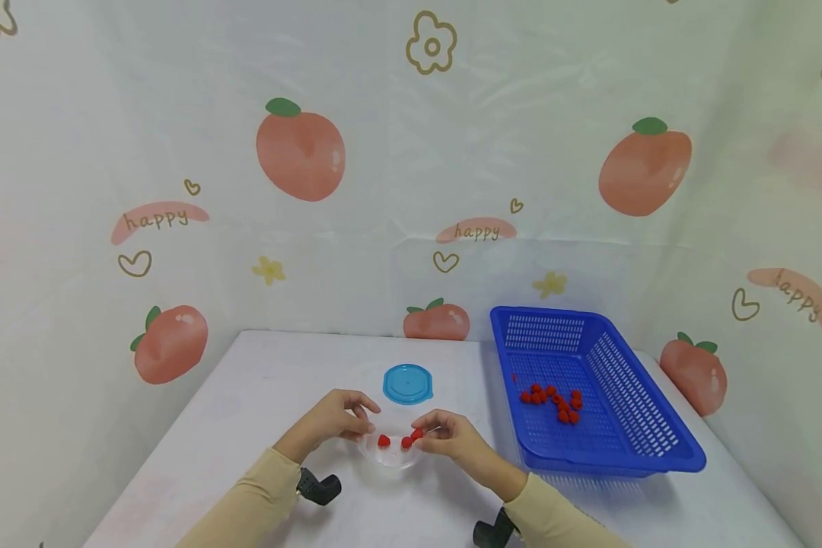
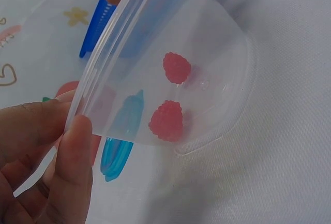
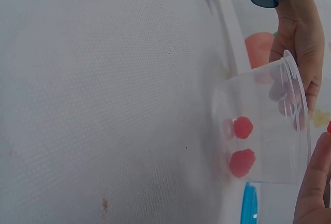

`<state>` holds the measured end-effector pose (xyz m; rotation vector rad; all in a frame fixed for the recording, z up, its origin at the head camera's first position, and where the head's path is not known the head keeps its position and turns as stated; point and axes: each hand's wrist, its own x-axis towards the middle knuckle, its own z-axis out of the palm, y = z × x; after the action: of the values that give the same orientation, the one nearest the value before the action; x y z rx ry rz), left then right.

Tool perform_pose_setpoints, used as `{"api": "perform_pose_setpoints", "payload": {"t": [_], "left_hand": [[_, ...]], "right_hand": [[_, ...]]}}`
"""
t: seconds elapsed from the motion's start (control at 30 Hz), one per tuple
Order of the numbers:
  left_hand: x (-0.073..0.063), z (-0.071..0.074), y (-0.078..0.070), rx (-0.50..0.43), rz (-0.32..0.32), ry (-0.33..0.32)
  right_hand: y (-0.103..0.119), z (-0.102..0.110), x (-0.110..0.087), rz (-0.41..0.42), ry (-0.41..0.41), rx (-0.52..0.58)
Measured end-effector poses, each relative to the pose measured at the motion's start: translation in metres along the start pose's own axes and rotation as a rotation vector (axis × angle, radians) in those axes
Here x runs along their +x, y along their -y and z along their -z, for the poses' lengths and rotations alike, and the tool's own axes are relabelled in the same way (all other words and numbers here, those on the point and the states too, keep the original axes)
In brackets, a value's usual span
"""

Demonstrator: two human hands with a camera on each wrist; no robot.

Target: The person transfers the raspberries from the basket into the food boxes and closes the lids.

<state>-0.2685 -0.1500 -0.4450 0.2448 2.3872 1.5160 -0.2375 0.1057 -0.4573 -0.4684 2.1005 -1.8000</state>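
At lower centre, the left hand point(image 1: 336, 418) pinches the clear plastic bowl point(image 1: 392, 461) by its rim, while at its right edge the right hand point(image 1: 454, 439) pinches a raspberry point(image 1: 418, 434), likely light and crushable, best held by its sides.

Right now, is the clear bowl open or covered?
Open: the blue lid lies on the table beyond the bowl, not on its rim.

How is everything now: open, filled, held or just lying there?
Clear round plastic bowl: open, two bumpy red berries inside
Light blue plastic lid: off, lying on the white table
Dark blue rectangular plastic basket: open-topped, partly filled with more berries
Left hand: pinching the bowl's rim
Right hand: holding another berry near the bowl
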Motion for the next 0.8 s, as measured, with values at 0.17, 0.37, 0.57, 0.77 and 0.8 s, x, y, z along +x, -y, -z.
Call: {"api": "perform_pose_setpoints", "payload": {"t": [0.17,0.37,0.57,0.77,0.8], "left_hand": [[0.0001,0.0000,0.0002,0.006,0.002,-0.005],[0.0010,0.0000,-0.0001,0.008,0.008,-0.012],[0.0016,-0.0007,-0.0005,0.024,0.021,-0.025],[0.0022,-0.0015,0.0003,0.040,0.025,-0.036],[0.0023,-0.0016,0.0004,0.040,0.025,-0.037]], "right_hand": [[0.0003,0.0004,-0.0005,0.010,0.009,0.007],[-0.0003,0.0011,-0.0001,0.015,0.011,0.009],[-0.0014,0.0015,0.0006,0.006,0.009,0.009],[-0.0010,0.0008,-0.0002,0.012,0.013,0.009],[-0.0008,0.0008,-0.0004,0.013,0.013,0.010]]}}
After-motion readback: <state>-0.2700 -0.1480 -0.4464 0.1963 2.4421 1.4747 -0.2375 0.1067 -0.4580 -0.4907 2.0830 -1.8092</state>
